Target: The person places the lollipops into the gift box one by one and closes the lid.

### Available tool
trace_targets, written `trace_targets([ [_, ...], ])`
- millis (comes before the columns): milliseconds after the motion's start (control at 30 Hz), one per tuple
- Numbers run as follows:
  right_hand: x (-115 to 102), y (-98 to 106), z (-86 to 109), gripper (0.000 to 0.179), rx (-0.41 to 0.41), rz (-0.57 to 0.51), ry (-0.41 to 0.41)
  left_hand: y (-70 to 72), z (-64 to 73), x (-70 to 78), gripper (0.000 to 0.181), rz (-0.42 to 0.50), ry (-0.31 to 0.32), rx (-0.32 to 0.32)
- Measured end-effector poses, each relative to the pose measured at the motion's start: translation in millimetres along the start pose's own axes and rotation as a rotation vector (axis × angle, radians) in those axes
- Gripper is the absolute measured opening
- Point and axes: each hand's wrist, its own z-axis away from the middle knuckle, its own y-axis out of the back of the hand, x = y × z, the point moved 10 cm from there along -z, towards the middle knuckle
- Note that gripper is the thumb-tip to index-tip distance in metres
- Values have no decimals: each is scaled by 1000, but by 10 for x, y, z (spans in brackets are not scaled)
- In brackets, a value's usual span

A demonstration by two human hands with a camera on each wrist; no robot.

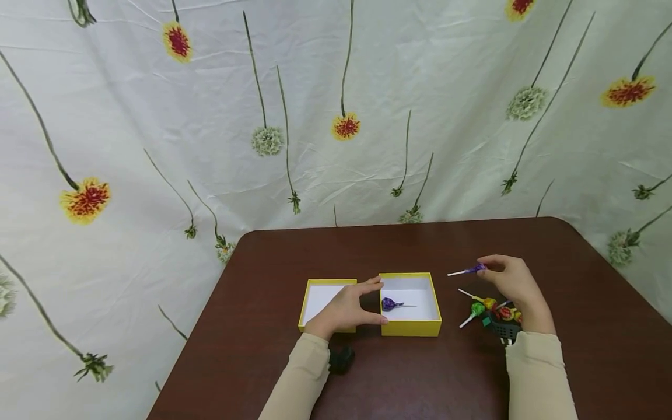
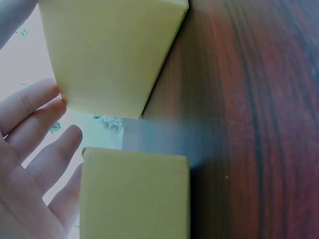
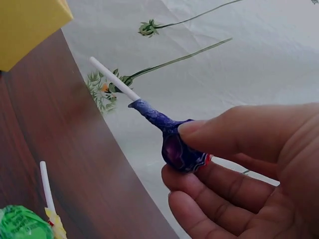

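Between thumb and fingers, my right hand (image 1: 511,283) pinches a lollipop in a purple wrapper (image 3: 172,142), raised above the table to the right of the yellow box. Its white stick (image 3: 114,79) points toward the box. The open yellow box (image 1: 411,328) has a white inside, where another purple lollipop (image 1: 389,304) lies on its side. My left hand (image 1: 343,309) holds the box by its left side, thumb near the front corner and fingertips at the back corner (image 2: 57,92).
Left of the box lies a shallow yellow lid (image 1: 303,315), partly behind my left hand. Several lollipops, including a green one (image 1: 478,308), lie by a dark basket (image 1: 505,330) under my right wrist. A patterned cloth (image 1: 315,175) hangs behind the brown table (image 1: 252,350).
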Motion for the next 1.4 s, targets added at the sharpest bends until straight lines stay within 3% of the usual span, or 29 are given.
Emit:
trace_targets([
  [367, -214, 78, 30, 30, 57, 19, 79, -8, 6, -2, 83, -13, 2, 1],
  [733, -472, 72, 79, 33, 52, 12, 126, 1, 10, 11, 83, -2, 12, 2],
  [1400, -614, -2, 81, 33, 46, -114, 168, 8, 9, 20, 82, 1, 8, 4],
])
